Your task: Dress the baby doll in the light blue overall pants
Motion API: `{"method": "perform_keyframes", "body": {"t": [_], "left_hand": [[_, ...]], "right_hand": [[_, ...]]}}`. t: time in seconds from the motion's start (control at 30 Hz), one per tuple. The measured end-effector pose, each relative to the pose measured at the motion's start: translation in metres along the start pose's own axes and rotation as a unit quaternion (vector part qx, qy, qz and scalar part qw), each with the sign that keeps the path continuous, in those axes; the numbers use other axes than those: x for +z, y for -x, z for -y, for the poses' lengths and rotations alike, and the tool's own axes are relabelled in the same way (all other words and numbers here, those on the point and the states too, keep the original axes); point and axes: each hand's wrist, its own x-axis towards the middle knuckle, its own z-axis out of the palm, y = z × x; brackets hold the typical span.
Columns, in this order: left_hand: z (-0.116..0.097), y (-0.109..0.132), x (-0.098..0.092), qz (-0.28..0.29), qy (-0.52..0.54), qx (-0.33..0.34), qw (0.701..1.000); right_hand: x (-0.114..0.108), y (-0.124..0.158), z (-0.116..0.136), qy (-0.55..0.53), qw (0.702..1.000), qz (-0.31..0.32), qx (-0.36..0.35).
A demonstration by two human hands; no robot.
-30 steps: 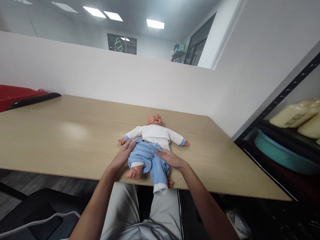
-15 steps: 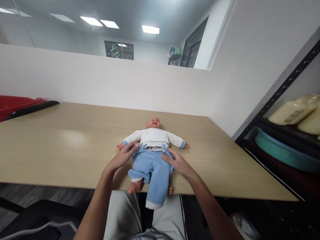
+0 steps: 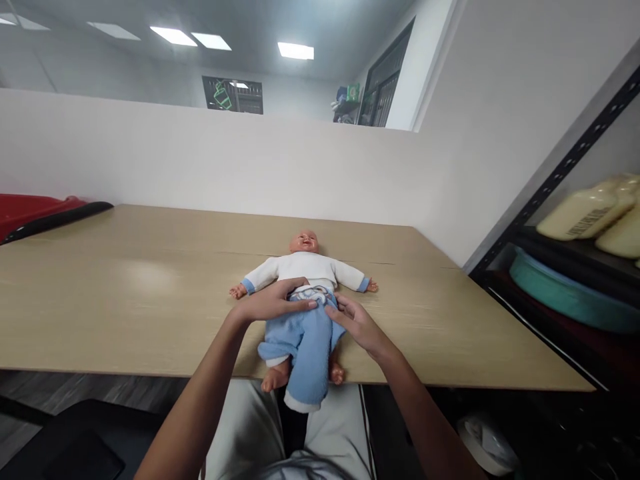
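Note:
A baby doll point(image 3: 304, 243) lies on its back with its arms spread, dressed in a white top point(image 3: 306, 265) with blue cuffs. Light blue trousers point(image 3: 309, 363) cover its lower body; one trouser leg hangs past the table edge, and both bare feet show. Across the waistband lies my left hand point(image 3: 273, 301), fingers stretched and thumb apart, touching the cloth. At the waist's right side, my right hand point(image 3: 357, 321) pinches the trouser fabric between thumb and fingers. Crumpled whitish cloth shows at the waist between my hands.
The doll rests at the front edge of a wooden table point(image 3: 150, 300). A red tub point(image 3: 35, 212) stands at the far left. On the right, a shelf holds cream bottles point(image 3: 580, 213) and a teal basin point(image 3: 565, 297). A white partition point(image 3: 250, 167) rises behind the table.
My left hand has moved right, from the trousers' left side across the waistband. The waist cloth is bunched and pulled inward; more of the doll's right-side foot shows. My right hand stays at the right side.

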Motion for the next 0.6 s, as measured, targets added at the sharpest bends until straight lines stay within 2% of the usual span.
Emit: {"method": "perform_keyframes", "body": {"t": [0.07, 0.17, 0.27, 0.4, 0.53, 0.6], "left_hand": [[-0.003, 0.004, 0.003, -0.002, 0.002, -0.034, 0.999], [-0.009, 0.009, 0.010, 0.053, 0.019, -0.039, 0.998], [-0.008, 0.011, 0.018, 0.073, 0.060, -0.026, 0.995], [0.004, 0.012, 0.026, 0.068, 0.114, -0.019, 0.991], [0.011, 0.014, 0.025, 0.117, 0.124, 0.010, 0.985], [0.011, 0.014, 0.024, 0.121, 0.121, 0.026, 0.985]], "right_hand": [[0.000, 0.006, 0.002, 0.059, 0.998, 0.031, 0.011], [0.000, 0.011, 0.006, 0.112, 0.993, 0.028, 0.019], [0.000, 0.013, 0.006, 0.045, 0.999, 0.003, 0.004], [-0.003, 0.020, 0.002, -0.002, 0.997, -0.076, 0.010], [-0.005, 0.028, 0.001, 0.009, 0.998, -0.069, 0.004], [-0.004, 0.033, 0.001, 0.001, 0.998, -0.057, 0.008]]}}
